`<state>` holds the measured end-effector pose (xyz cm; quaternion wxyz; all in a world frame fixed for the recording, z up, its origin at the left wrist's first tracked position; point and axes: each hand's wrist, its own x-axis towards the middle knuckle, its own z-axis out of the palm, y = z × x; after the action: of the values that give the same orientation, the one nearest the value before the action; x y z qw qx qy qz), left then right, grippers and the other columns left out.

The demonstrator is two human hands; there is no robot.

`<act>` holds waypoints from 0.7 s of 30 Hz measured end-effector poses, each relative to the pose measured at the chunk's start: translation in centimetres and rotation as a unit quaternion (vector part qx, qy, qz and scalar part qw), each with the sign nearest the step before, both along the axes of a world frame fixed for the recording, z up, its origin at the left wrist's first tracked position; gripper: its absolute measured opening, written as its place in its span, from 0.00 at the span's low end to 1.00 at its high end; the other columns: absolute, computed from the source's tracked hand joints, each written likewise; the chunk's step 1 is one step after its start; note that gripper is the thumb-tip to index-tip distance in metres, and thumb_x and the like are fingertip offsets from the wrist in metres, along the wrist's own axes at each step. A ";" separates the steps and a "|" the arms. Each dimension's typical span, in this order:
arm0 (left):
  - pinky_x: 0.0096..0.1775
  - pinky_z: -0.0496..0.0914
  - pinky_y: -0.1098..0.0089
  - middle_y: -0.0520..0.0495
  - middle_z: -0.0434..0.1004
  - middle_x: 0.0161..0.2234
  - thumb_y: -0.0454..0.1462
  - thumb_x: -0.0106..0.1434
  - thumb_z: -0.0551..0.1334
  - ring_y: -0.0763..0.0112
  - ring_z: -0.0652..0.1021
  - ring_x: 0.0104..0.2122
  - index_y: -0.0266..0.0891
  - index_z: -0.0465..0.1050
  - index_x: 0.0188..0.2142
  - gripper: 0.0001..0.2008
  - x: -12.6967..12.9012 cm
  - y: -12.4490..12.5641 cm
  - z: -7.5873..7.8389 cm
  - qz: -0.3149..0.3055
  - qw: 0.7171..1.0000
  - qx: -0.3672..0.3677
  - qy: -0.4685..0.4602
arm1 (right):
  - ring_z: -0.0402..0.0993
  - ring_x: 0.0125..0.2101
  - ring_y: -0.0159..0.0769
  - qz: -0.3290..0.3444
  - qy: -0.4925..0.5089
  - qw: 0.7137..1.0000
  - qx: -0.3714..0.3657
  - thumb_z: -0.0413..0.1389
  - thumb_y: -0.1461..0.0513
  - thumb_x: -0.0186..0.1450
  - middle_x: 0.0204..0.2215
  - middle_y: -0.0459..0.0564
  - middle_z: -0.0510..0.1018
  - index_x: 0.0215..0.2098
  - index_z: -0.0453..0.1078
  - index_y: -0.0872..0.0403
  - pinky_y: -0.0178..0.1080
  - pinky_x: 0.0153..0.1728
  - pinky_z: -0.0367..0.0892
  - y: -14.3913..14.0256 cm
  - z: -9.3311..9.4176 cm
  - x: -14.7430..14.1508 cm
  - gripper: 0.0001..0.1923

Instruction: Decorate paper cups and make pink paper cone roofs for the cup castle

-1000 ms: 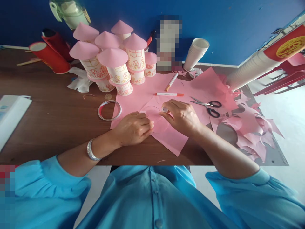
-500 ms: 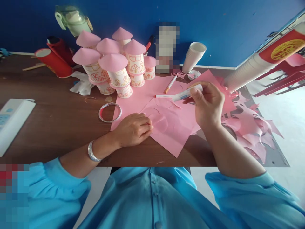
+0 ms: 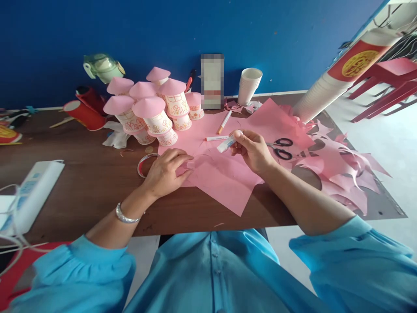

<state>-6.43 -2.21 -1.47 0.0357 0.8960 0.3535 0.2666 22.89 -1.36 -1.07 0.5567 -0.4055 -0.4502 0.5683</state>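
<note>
My right hand (image 3: 252, 150) holds a white glue stick (image 3: 227, 143) just above the pink paper sheets (image 3: 224, 182) on the brown table (image 3: 84, 182). My left hand (image 3: 166, 167) rests on the table and pinches a small cut pink paper piece (image 3: 192, 164), lifting its edge. The glue stick's tip points left toward that piece, a short way from it.
Black-handled scissors (image 3: 282, 148) lie right of my right hand. Two markers (image 3: 216, 138) lie behind it. Paper-cup houses with pink cone roofs (image 3: 153, 113) stand at the back left, a tape ring (image 3: 143, 164) beside my left hand. Stacked white cups (image 3: 249, 84), pink scraps (image 3: 339, 169) and a white box (image 3: 31, 191).
My right hand picked up the glue stick, raised it, then brought it down toward the pink piece. My left hand now lifts that piece's edge. The camera tilted up.
</note>
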 end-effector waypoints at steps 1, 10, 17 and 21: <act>0.51 0.78 0.58 0.40 0.81 0.46 0.41 0.69 0.66 0.57 0.81 0.47 0.39 0.79 0.51 0.13 -0.3 0.3 -0.2 0.008 1.000 -0.011 0.006 | 0.69 0.24 0.28 0.000 0.002 1.000 -0.001 0.73 0.40 0.55 0.23 0.43 0.72 0.29 0.75 0.53 0.33 0.25 0.69 0.0 -0.1 0.0 0.27; 0.47 0.78 0.63 0.43 0.83 0.41 0.41 0.69 0.68 0.63 0.83 0.42 0.39 0.80 0.42 0.08 -1.1 1.7 -0.6 -0.005 0.998 -0.063 -0.029 | 0.72 0.25 0.28 0.024 0.030 0.999 -0.027 0.75 0.44 0.55 0.25 0.43 0.76 0.33 0.77 0.54 0.34 0.27 0.73 0.3 -0.7 0.1 0.25; 0.46 0.79 0.61 0.42 0.84 0.44 0.43 0.67 0.70 0.63 0.83 0.40 0.39 0.77 0.50 0.16 -0.8 2.4 0.7 0.019 0.998 -0.059 -0.006 | 0.75 0.26 0.28 0.073 0.104 0.991 -0.052 0.78 0.48 0.51 0.29 0.44 0.81 0.36 0.78 0.54 0.34 0.30 0.76 0.3 -0.3 0.0 0.25; 0.41 0.77 0.66 0.43 0.83 0.44 0.44 0.66 0.72 0.68 0.80 0.36 0.40 0.74 0.58 0.24 2.0 2.1 2.1 0.002 0.996 -0.041 -0.085 | 0.72 0.22 0.27 0.095 0.103 0.989 -0.042 0.74 0.43 0.55 0.26 0.45 0.81 0.32 0.76 0.54 0.33 0.25 0.70 -0.2 -0.2 -0.6 0.25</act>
<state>-4.45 -0.11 0.64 0.1012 0.8672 0.3616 0.3270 22.28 -1.52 -1.27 0.5265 -0.3232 -0.4022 0.6756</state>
